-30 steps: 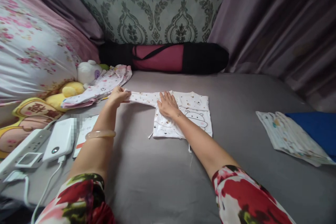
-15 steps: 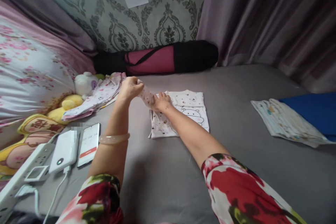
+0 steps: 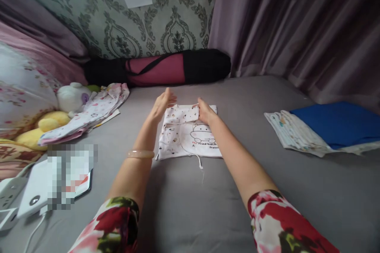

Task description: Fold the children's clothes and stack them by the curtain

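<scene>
A small white baby shirt lies on the grey sheet, printed with tiny figures, a cartoon animal and lettering. One patterned sleeve is folded across its upper part. A thin white tie hangs from the lower edge. My left hand is open at the shirt's upper left corner, its fingers stretched out and partly overlapping. On the right, my right hand is at the end of the folded sleeve, touching the cloth with its thumb raised apart from the fingers. My right forearm hides part of the shirt's right side.
Folded patterned cloths and a blue cloth lie to the right. A black and maroon long bag rests along the wall. Leftward are printed clothes, plush toys, a white power bank and a cable.
My left hand has let go of the raised sleeve, which now lies folded across the shirt. My right hand has moved from the shirt's left part to the sleeve's end. The view has shifted right.
</scene>
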Demonstrator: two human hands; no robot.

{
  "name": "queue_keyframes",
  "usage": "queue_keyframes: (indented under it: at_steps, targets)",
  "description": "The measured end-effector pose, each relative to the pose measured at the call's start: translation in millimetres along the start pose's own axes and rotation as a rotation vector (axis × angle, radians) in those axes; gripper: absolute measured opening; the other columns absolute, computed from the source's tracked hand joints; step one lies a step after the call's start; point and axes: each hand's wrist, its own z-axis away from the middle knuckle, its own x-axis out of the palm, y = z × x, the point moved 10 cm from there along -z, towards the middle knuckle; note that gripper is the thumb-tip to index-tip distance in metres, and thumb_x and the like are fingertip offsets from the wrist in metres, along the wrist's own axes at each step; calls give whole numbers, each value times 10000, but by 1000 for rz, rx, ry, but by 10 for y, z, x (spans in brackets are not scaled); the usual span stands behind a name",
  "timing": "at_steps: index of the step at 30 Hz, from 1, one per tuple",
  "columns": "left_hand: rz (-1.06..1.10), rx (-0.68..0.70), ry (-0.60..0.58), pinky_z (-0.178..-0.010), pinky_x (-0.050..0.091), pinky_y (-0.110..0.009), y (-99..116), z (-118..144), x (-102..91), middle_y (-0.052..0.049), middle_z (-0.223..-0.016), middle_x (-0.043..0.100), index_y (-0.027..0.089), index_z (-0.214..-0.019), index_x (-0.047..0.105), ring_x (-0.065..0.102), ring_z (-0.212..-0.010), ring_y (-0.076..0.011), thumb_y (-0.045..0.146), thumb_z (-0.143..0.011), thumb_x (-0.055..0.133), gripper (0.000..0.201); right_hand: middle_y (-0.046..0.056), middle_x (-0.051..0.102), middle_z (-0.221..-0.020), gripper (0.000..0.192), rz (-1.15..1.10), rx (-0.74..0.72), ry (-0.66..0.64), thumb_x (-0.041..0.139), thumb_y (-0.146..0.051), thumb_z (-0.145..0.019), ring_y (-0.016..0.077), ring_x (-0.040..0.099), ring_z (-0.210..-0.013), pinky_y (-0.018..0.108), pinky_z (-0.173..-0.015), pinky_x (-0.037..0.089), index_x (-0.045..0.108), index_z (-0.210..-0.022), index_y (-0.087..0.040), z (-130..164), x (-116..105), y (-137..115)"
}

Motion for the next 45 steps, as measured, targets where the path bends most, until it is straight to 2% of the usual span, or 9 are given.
queue_keyframes:
  at_steps: [4, 9, 12, 17, 22, 25, 31, 37, 45]
  targets:
    - [-375, -9, 189, -924, 489, -380, -345, 50, -309, -156, -1067, 699, 113, -1156, 583, 651, -1027, -231, 358, -932, 360, 400, 30, 644, -788, 184, 314, -106, 128, 555, -192, -814, 181, 660, -760, 312, -746, 552, 610, -986, -159, -80, -132, -23]
    - [-803, 97, -92, -1105, 335, -408, -612, 204, 147, -179, -1446, 480, 106, -1406, 426, 432, -1355, -262, 351, -957, 308, 526, 102, 631, -1130, 440, 527, -235, 265, 497, -29, -762, 231, 570, -1147, 326, -1002, 429, 601, -1167, -167, 48, -252, -139]
    - [-956, 123, -194, -1184, 165, -442, -694, 290, 342, -196, -1583, 221, 49, -1493, 281, 145, -1482, -289, 514, -971, 245, 700, 156, 569, -1241, 462, 909, -344, 326, 440, 5, -812, 267, 567, -1144, 372, -969, 442, 544, -1236, -148, 241, -162, -240]
    - [-1068, 60, -273, -1196, 82, -460, -769, 321, 348, -158, -1611, 125, 59, -1539, 164, 58, -1494, -272, 592, -961, 157, 787, 195, 528, -1260, 423, 1359, -365, 421, 412, 17, -847, 279, 566, -1124, 346, -870, 475, 517, -1240, -96, 410, -67, -266]
    - [-1136, 37, -322, -1193, 93, -475, -715, 327, 328, -157, -1611, 115, 53, -1540, 149, 56, -1494, -267, 588, -961, 152, 788, 183, 550, -1233, 358, 1369, -298, 380, 390, -63, -900, 257, 590, -1076, 346, -861, 460, 542, -1219, -118, 386, -246, -284]
    - [-1166, 82, -295, -1188, 100, -493, -557, 337, 434, -195, -1597, 149, 26, -1526, 178, 97, -1489, -293, 544, -969, 214, 762, 183, 548, -1277, 369, 1411, -441, 374, 356, -90, -921, 264, 552, -1137, 379, -944, 416, 557, -1229, -120, 460, -199, -366]
    - [-1123, 288, -275, -1189, 93, -494, -370, 448, 770, -136, -1575, 280, 158, -1502, 335, 167, -1480, -279, 473, -995, 240, 604, 100, 293, -1573, 494, 1482, -635, 181, 303, -384, -1001, 328, 163, -1451, 563, -1153, 67, 419, -1451, -214, 484, 90, -167]
    - [-1041, 236, -356, -1169, 52, -565, -612, 418, 638, -70, -1612, 179, 281, -1534, 256, 103, -1488, -295, 552, -984, 213, 615, 63, 248, -1596, 533, 1459, -535, 125, 247, -456, -1000, 365, 119, -1458, 646, -1124, 22, 349, -1494, -284, 379, 22, -19]
    - [-1016, 181, -321, -1190, 53, -494, -570, 444, 447, -92, -1613, 169, 197, -1522, 301, 73, -1494, -253, 521, -990, 157, 640, 110, 201, -1606, 556, 1431, -545, 76, 213, -428, -1011, 307, 88, -1481, 607, -1148, 16, 307, -1516, -216, 429, -91, -121]
